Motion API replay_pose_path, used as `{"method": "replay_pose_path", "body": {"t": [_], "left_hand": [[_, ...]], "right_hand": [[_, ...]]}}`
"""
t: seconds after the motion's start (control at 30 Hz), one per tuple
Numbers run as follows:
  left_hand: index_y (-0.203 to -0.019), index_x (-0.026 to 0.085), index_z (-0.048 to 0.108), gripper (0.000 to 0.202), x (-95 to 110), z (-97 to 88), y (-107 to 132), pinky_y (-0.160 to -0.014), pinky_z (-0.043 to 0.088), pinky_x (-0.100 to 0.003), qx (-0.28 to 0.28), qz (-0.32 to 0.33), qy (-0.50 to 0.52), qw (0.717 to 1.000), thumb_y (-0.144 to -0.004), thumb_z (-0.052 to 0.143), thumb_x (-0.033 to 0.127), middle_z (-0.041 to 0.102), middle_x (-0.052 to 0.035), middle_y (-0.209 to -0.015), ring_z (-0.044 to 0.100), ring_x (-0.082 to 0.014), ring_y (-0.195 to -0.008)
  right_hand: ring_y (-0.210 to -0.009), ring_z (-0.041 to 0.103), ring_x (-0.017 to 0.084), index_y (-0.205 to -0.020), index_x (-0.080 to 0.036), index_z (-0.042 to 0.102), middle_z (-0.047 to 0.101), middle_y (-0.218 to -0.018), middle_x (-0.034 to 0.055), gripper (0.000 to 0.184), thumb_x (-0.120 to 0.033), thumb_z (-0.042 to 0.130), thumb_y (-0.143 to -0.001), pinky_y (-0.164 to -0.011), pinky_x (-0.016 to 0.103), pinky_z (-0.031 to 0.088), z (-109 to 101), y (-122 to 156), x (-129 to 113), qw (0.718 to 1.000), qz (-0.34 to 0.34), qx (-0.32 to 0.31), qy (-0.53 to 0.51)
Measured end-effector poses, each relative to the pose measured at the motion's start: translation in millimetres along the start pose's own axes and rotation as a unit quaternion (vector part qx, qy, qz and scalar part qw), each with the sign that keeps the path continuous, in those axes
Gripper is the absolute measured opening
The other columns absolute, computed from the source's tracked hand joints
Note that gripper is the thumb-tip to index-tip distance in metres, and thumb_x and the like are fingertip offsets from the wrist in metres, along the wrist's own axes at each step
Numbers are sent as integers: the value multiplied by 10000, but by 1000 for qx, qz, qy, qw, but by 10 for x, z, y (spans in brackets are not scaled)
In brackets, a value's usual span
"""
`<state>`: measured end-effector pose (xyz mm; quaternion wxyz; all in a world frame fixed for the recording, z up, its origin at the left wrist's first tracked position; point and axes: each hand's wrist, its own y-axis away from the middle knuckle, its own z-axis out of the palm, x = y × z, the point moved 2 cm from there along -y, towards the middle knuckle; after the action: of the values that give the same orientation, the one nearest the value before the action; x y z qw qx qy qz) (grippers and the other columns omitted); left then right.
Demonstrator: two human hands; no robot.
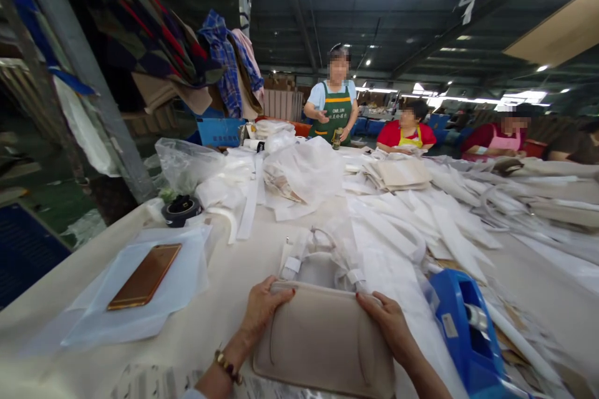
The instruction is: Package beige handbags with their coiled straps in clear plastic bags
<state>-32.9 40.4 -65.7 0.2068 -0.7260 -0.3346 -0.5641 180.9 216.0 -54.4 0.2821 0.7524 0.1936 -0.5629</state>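
A beige handbag (322,340) lies at the front of the table, right below me. Its handle (322,235), wrapped in clear plastic and white paper bands, stretches away from its top edge. My left hand (266,307) grips the bag's upper left corner, thumb on the front panel. At the upper right corner, my right hand (386,321) holds the bag the same way. The fingers behind the bag are partly hidden. A beaded bracelet circles my left wrist.
A phone (145,277) rests on white sheets at left, near a black tape roll (181,210). At right stands a blue tape dispenser (463,330). Plastic bags (306,168) and paper strips (397,224) cover the far table. Several people (334,100) are across it.
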Motion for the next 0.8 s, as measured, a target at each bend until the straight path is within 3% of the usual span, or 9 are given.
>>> {"method": "replay_pose_path", "body": {"t": [0.13,0.23,0.4,0.5,0.63,0.7,0.8], "left_hand": [[-578,216,467,377,-56,20,-33,-598,349,-268,8,-20,-32,999,-596,596,570,468,50,-541,460,-166,-602],[-648,225,480,380,-11,-26,-42,-634,376,-282,4,-23,-74,997,-615,564,594,547,33,-604,524,-195,-652],[-932,188,532,489,334,-97,-163,-737,422,-331,-65,-41,-261,962,-636,546,576,669,-98,-916,616,-279,-865],[-951,152,558,540,586,-20,-324,-759,412,-386,-46,-46,-314,947,-645,555,596,661,-185,-968,608,-350,-918],[-819,116,602,338,678,153,-512,-752,399,-408,-9,-59,-305,951,-568,649,338,657,-252,-934,593,-404,-932],[-757,123,606,249,614,188,-559,-721,399,-383,7,-67,-272,960,-529,619,224,667,-223,-879,602,-380,-903],[-707,128,607,217,479,176,-583,-641,397,-328,-4,-73,-174,982,-509,595,214,658,-126,-738,614,-308,-793]], "right_hand": [[-615,519,174,-677,-180,558,561,-605,-9,481,-661,574,-672,-557,269,382,-1,-68,14,997,-2,-3,76],[-651,532,186,-682,-194,553,561,-628,-8,472,-666,551,-688,-593,272,398,-8,-60,-18,994,-17,10,106],[-690,541,199,-641,-201,547,561,-651,0,491,-691,540,-682,-639,268,414,-4,-26,-22,991,-51,39,116],[-661,523,185,-636,-198,540,523,-624,-14,492,-687,541,-684,-621,261,403,18,-18,-5,991,-69,41,111],[-631,494,168,-624,-197,516,485,-605,-23,500,-692,532,-685,-592,255,390,35,-17,11,992,-74,32,100],[-627,483,162,-626,-197,509,481,-609,-24,493,-685,531,-694,-588,252,386,36,-26,33,991,-78,29,101],[-624,482,160,-622,-202,499,471,-597,-29,480,-673,533,-707,-588,248,384,34,-43,81,991,-87,27,102]]}}
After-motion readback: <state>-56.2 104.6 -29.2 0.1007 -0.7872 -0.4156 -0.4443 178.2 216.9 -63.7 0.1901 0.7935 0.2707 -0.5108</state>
